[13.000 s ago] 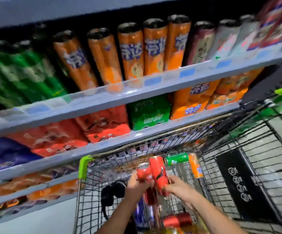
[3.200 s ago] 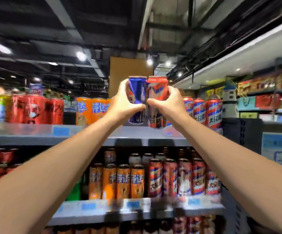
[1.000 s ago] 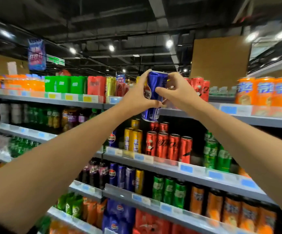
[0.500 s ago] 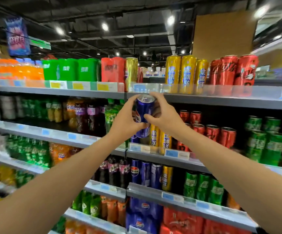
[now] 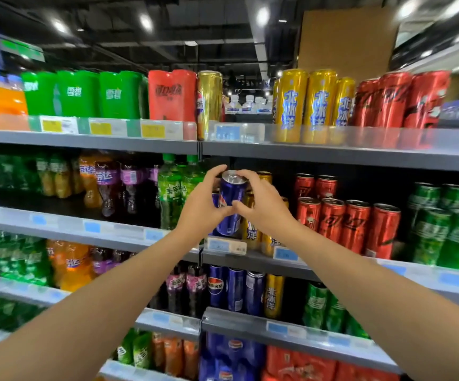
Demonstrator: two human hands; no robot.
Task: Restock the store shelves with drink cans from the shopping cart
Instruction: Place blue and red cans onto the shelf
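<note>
Green shrink-wrapped packs [image 5: 81,94]: "雪碧". Tall gold cans w/ blue script [image 5: 291,105]: "北冰洋". Purple-label bottles [image 5: 104,176]: "芬达". Price tags unreadable.

Grey store shelves [image 5: 332,156], rows of cans [image 5: 346,224] and bottles [image 5: 107,182]

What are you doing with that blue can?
A person is putting drinks on store shelves. Both hands, the left hand and the right hand, hold one blue can, tilted, in front of the second shelf. It is at the spot beside the yellow cans, with red cans further right. It is not yet set down.
</note>
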